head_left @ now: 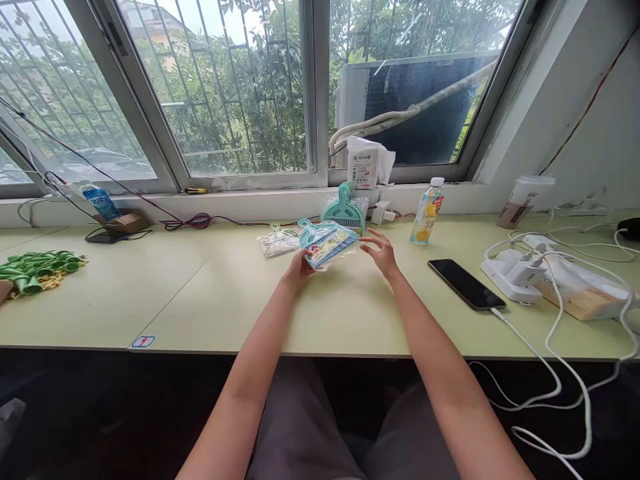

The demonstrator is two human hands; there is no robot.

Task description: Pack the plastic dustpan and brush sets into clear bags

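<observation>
My left hand [299, 269] grips a small teal brush-and-dustpan set in a clear plastic packet [326, 243], holding it just above the pale green desk [200, 300]. My right hand [381, 253] hovers beside the packet's right edge with its fingers spread and holds nothing. A second teal dustpan set [344, 208] leans behind it near the window sill. Another clear packet [278, 241] lies flat on the desk to the left of the held one.
A black phone [466, 284] lies right of my hands, with a white power strip [515, 273] and trailing cables beyond. A yellow drink bottle [428, 212], a cup [524, 200], a white bag [367, 163], green pieces [35, 267] far left and a blue bottle [101, 202] are around.
</observation>
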